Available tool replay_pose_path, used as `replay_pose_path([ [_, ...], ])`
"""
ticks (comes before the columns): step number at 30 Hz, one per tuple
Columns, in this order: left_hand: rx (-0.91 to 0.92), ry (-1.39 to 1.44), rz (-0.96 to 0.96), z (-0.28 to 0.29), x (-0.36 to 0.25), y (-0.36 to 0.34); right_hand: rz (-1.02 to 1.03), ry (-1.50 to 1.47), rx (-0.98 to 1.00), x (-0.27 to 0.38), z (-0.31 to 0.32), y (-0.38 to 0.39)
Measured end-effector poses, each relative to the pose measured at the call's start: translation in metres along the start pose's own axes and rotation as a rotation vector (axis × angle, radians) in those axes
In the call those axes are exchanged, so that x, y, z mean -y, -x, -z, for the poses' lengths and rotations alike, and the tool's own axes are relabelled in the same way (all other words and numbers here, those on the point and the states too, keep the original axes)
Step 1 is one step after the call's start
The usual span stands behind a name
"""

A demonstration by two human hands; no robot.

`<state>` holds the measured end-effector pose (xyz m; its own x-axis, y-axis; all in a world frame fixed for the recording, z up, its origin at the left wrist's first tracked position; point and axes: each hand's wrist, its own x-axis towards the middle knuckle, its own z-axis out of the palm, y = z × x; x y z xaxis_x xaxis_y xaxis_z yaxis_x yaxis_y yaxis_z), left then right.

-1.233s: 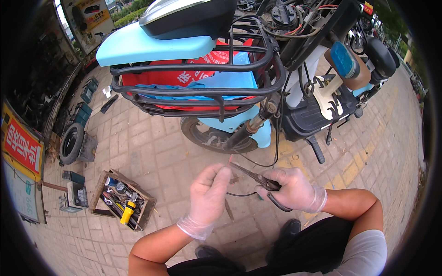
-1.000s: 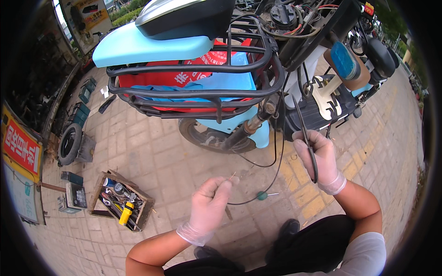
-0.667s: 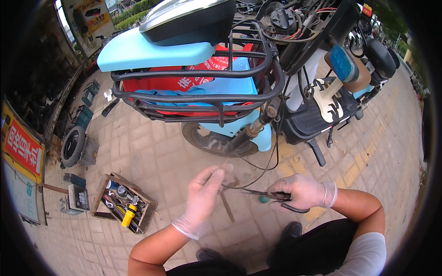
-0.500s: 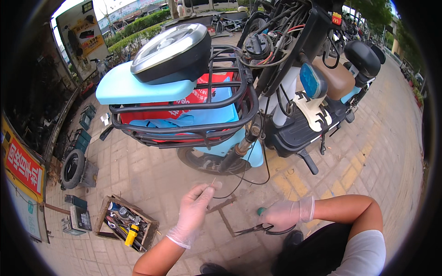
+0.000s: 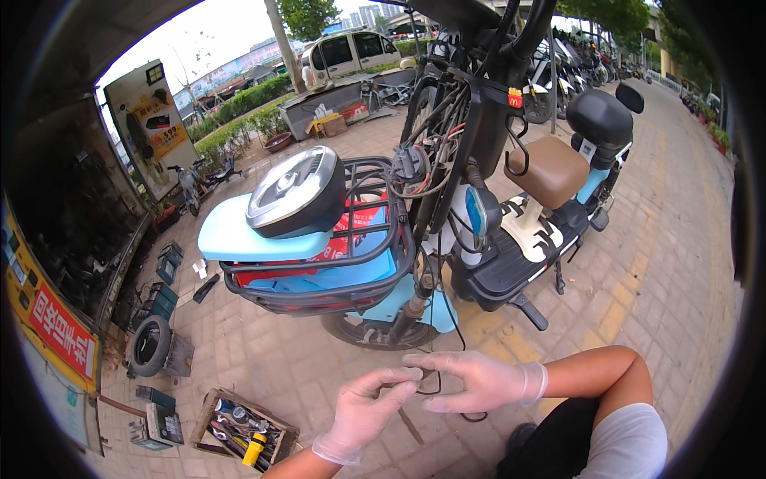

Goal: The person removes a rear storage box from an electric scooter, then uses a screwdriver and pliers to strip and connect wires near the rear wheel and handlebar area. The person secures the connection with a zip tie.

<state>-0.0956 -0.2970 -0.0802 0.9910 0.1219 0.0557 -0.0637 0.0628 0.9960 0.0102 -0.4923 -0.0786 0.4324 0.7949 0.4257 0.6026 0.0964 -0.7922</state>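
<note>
Black cable (image 5: 440, 385) at lower centre of the frame, bent between the two hands. Apparently pinched between thumb and index finger of the left hand (image 5: 372, 403). Just beside, fingers parted, right hand (image 5: 471, 382); cannot tell whether grasping anything, dark curved piece (image 5: 475, 420) beneath included. Probably now at fingertip work on the cable's end; next move likely calls for a steady left pinch. Farther up, front wheel (image 5: 345, 331) and black basket (image 5: 319, 301). At lower left, wooden toolbox (image 5: 286, 443).
</note>
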Motion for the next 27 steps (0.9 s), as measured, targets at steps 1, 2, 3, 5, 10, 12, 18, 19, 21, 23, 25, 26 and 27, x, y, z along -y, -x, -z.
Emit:
replay_pose_path([
  [1, 0.016, -0.068, -0.128, -0.005, -0.008, -0.002, -0.106, -0.144, 0.041, 0.008, 0.002, -0.003],
  [2, -0.016, -0.208, -0.224, -0.009, -0.015, -0.006, -0.209, -0.278, 0.077, 0.014, 0.003, -0.006],
  [3, -0.044, -0.357, -0.349, -0.012, -0.023, -0.011, -0.302, -0.449, 0.046, 0.019, 0.004, -0.008],
  [5, -0.069, -0.355, -0.408, -0.017, -0.039, -0.021, -0.513, -0.785, -0.023, 0.028, 0.006, -0.012],
  [10, -0.096, -0.022, -0.312, -0.021, -0.071, -0.034, -0.351, -0.794, -0.243, 0.045, 0.014, -0.028],
  [12, -0.146, 0.04, -0.352, -0.022, -0.081, -0.033, -0.231, -0.703, -0.263, 0.05, 0.014, -0.042],
  [18, -0.358, 0.142, -0.503, -0.003, -0.108, -0.047, -0.055, -0.652, -0.32, 0.05, 0.012, -0.09],
  [19, -0.372, 0.162, -0.549, 0.002, -0.113, -0.051, -0.042, -0.671, -0.331, 0.048, 0.012, -0.093],
  [21, -0.443, 0.151, -0.63, 0.01, -0.124, -0.06, -0.037, -0.672, -0.426, 0.043, 0.015, -0.092],
  [23, -0.517, 0.027, -0.657, 0.013, -0.136, -0.072, 0.012, -0.71, -0.587, 0.037, 0.018, -0.085],
  [25, -0.529, -0.293, -0.679, 0.009, -0.145, -0.088, 0.01, -0.797, -0.648, 0.031, 0.022, -0.077],
  [26, -0.575, -0.719, -0.761, 0.009, -0.153, -0.097, -0.041, -0.836, -0.641, 0.027, 0.024, -0.073],
  [27, -0.58, -1.13, -0.819, 0.009, -0.161, -0.107, -0.093, -0.89, -0.632, 0.024, 0.026, -0.07],
])
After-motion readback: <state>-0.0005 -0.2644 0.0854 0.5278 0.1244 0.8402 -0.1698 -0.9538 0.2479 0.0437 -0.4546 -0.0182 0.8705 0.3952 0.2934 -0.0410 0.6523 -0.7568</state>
